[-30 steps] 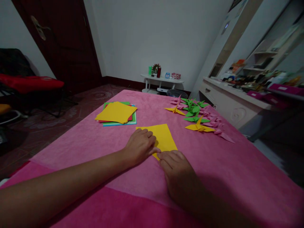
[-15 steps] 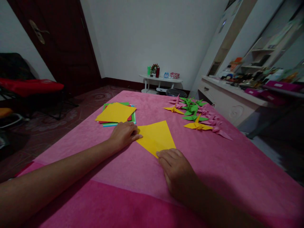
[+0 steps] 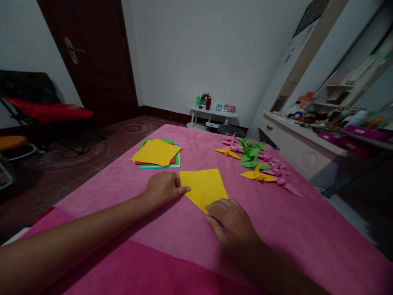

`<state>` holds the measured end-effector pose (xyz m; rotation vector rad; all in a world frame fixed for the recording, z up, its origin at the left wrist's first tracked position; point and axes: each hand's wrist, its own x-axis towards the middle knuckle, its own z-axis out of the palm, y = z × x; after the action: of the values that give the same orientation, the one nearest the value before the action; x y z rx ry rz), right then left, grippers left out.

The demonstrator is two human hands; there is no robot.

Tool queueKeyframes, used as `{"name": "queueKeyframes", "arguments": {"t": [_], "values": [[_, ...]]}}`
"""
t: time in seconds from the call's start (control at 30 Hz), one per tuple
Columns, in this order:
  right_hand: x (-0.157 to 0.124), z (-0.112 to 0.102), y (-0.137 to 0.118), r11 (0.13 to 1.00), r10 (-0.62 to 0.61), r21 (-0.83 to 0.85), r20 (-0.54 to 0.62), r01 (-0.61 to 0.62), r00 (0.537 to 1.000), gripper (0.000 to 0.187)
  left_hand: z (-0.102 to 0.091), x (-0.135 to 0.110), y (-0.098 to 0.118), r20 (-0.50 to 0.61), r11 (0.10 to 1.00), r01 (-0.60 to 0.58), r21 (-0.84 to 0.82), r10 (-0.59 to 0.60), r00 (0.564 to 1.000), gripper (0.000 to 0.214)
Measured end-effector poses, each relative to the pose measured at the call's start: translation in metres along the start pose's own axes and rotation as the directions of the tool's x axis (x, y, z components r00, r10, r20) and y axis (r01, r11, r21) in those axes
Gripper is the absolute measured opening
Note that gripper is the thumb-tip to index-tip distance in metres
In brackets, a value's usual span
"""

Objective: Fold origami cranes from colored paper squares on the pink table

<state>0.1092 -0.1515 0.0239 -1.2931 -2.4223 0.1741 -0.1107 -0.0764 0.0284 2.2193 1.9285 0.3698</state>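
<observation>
A yellow paper sheet (image 3: 205,185), folded into a triangle-like shape, lies flat on the pink cloth (image 3: 307,221). My left hand (image 3: 162,187) rests at the sheet's left corner, fingers curled loosely and a fingertip pressing the paper's edge. At the near corner my right hand (image 3: 231,223) lies palm down, with its fingertips on the paper. Neither hand lifts the sheet.
A stack of coloured paper squares (image 3: 157,153), yellow on top, sits at the far left of the cloth. Several folded paper cranes (image 3: 254,157) in pink, green and yellow lie at the far right. A dresser (image 3: 294,139) stands to the right, a red chair (image 3: 46,112) to the left.
My left hand slid from the near corner along the fold to the sheet's left corner. The sheet now shows as a folded triangle. My right hand stayed at the near corner.
</observation>
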Motion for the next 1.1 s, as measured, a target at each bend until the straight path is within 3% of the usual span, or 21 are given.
{"name": "queueKeyframes", "arguments": {"t": [0.1, 0.27, 0.33, 0.4, 0.47, 0.53, 0.6, 0.67, 0.77, 0.83, 0.93, 1.0, 1.1], "values": [[0.008, -0.006, -0.005, 0.997, 0.016, -0.073, 0.044, -0.013, 0.999, 0.011, 0.005, 0.010, -0.001, 0.020, 0.991, 0.032, -0.129, -0.029, 0.999, 0.043], [0.018, -0.013, -0.011, 0.992, 0.098, -0.091, 0.059, -0.092, 0.993, 0.015, 0.021, 0.015, 0.007, -0.007, 0.924, -0.076, -0.374, 0.079, 0.997, 0.034], [0.023, -0.015, -0.006, 0.991, 0.125, -0.055, 0.030, -0.123, 0.992, 0.014, 0.028, 0.021, 0.012, 0.013, 0.789, -0.105, -0.606, 0.142, 0.990, 0.030], [0.030, -0.019, 0.004, 0.991, 0.132, -0.022, -0.108, -0.135, 0.985, 0.011, 0.030, 0.030, 0.017, 0.041, 0.593, -0.102, -0.799, 0.222, 0.974, 0.030], [0.038, -0.024, 0.019, 0.989, 0.137, -0.015, -0.320, -0.150, 0.938, 0.019, 0.025, 0.043, 0.021, 0.078, 0.461, -0.085, -0.884, 0.322, 0.943, 0.030], [0.044, -0.031, 0.034, 0.980, 0.182, 0.016, -0.447, -0.196, 0.876, 0.041, 0.016, 0.055, 0.025, 0.141, 0.439, -0.078, -0.895, 0.445, 0.884, 0.027], [0.048, -0.037, 0.047, 0.962, 0.270, 0.141, -0.417, -0.232, 0.868, 0.056, 0.006, 0.066, 0.032, 0.184, 0.433, -0.100, -0.896, 0.566, 0.803, 0.025], [0.049, -0.040, 0.056, 0.892, 0.365, 0.371, -0.254, -0.258, 0.896, 0.049, 0.001, 0.073, 0.040, 0.177, 0.403, -0.112, -0.908, 0.612, 0.771, 0.024], [0.044, -0.039, 0.064, 0.667, 0.466, 0.678, -0.057, -0.308, 0.883, 0.027, 0.004, 0.076, 0.055, 0.132, 0.349, -0.083, -0.934, 0.550, 0.825, 0.027], [0.041, -0.034, 0.067, 0.559, 0.541, 0.778, -0.081, -0.286, 0.837, 0.025, 0.012, 0.072, 0.061, 0.130, 0.297, -0.015, -0.955, 0.464, 0.876, 0.028], [0.037, -0.024, 0.066, 0.470, 0.617, 0.859, -0.155, -0.203, 0.772, 0.028, 0.022, 0.063, 0.064, 0.181, 0.181, 0.126, -0.975, 0.327, 0.928, 0.034], [0.036, -0.018, 0.065, 0.413, 0.640, 0.893, -0.143, -0.180, 0.755, 0.030, 0.024, 0.057, 0.064, 0.218, 0.140, 0.186, -0.972, 0.266, 0.939, 0.037], [0.037, -0.018, 0.065, 0.401, 0.623, 0.899, -0.128, -0.175, 0.771, 0.032, 0.022, 0.053, 0.062, 0.221, 0.211, 0.178, -0.961, 0.201, 0.954, 0.037]]}}
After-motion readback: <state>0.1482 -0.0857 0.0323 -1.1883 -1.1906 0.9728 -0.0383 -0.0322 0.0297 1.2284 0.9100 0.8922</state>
